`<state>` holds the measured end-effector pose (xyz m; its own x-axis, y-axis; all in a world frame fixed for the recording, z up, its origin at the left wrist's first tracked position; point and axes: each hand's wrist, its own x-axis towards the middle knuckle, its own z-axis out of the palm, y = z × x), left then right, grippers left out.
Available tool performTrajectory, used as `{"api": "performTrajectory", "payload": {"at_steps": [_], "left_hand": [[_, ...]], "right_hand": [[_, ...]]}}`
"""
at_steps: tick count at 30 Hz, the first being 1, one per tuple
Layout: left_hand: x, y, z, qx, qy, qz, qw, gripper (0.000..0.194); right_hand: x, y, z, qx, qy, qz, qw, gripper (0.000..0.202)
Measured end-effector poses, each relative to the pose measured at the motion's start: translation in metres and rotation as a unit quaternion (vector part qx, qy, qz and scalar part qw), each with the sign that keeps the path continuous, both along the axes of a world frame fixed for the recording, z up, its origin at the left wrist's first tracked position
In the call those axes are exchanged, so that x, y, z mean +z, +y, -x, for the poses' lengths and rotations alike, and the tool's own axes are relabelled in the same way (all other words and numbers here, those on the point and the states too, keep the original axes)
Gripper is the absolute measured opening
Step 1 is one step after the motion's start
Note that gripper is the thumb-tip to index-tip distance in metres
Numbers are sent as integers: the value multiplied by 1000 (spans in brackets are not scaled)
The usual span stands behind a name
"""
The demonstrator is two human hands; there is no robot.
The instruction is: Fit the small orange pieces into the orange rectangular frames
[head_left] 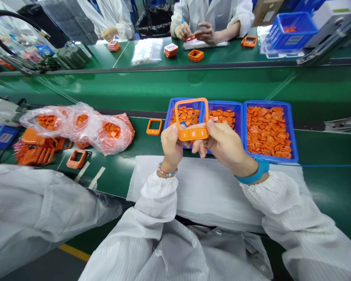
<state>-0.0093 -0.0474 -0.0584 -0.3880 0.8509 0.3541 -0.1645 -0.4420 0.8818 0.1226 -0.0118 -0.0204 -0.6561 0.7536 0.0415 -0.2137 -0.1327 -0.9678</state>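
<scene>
Frame [193, 135] of orange plastic is being held up above the bench [324, 187], the left hand [171, 146] pinching its lower left corner and the right hand [229, 147] clamping its lower right. Just beyond, blue bins [293, 134] are holding small orange pieces [267, 130]; a white sheet [216, 191] is lying nearer. To the left, plastic bags [98, 137] are bulging.

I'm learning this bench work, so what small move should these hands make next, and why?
Perhaps the right hand should press along the frame at its lower edge: the thumb is at the right end, the left hand holds the other, and whether everything there sits flush is too small to tell.
</scene>
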Motion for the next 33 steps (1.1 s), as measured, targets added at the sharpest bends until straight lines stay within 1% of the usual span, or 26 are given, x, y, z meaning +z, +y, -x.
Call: {"api": "performTrajectory", "payload": {"at_steps": [3,5,6,7,8,9,10,11,12,14,15,17,19,21,22,23,24,25,26,27,29,30,31,33], "left_hand": [[-2,2,0,36,25,10,999,66],[-3,4,0,72,42,14,996,65],[-5,5,0,88,48,22,995,64],[-6,6,0,102,54,33,993,64],[-7,7,0,112,62,45,991,64],[-9,8,0,120,74,54,989,64],[-10,9,0,125,92,60,986,64],[-11,9,0,129,112,62,983,64],[-12,9,1,129,135,60,981,64],[-13,9,1,125,177,51,975,62],[-13,9,1,121,193,46,973,60],[-15,10,2,112,212,34,970,58],[-19,11,2,115,225,30,967,57],[-25,12,1,148,256,54,954,58],[-27,12,0,173,288,78,939,58],[-30,12,-2,196,331,107,917,58],[-32,12,-4,208,383,138,889,57],[-34,11,-6,207,437,166,860,55],[-35,11,-8,192,486,190,831,52],[-35,11,-11,170,527,209,806,50],[-36,11,-15,122,575,236,774,47],[-36,12,-16,102,587,246,765,46],[-37,13,-16,84,593,249,761,45],[-40,15,-13,58,596,248,762,39]], "right_hand": [[-5,2,1,-5,-12,-16,1000,74],[-9,5,0,-18,-45,-42,998,72],[-10,6,-1,-46,-70,-69,994,68],[-11,8,-2,-91,-98,-111,985,61],[-12,9,-4,-146,-127,-167,967,53],[-12,10,-6,-199,-155,-234,939,45],[-11,10,-7,-238,-179,-306,904,39],[-10,10,-9,-254,-200,-375,869,36],[-8,10,-11,-249,-217,-434,838,34],[-6,8,-13,-209,-239,-519,793,27],[-6,7,-14,-186,-247,-547,778,26],[-9,7,-15,-148,-264,-580,756,26],[-13,10,-17,-118,-285,-587,748,27],[-17,17,-19,-120,-303,-572,753,26],[-17,22,-20,-139,-309,-559,756,25],[-15,27,-20,-164,-316,-545,759,25],[-12,33,-18,-191,-323,-529,761,26],[-8,38,-14,-210,-328,-512,766,27],[-2,42,-8,-216,-328,-498,773,29],[4,45,1,-209,-326,-488,783,29],[16,48,28,-161,-331,-488,791,29],[20,48,46,-123,-345,-500,785,28],[22,48,65,-75,-368,-515,770,29],[20,47,105,32,-423,-546,722,31]]}}
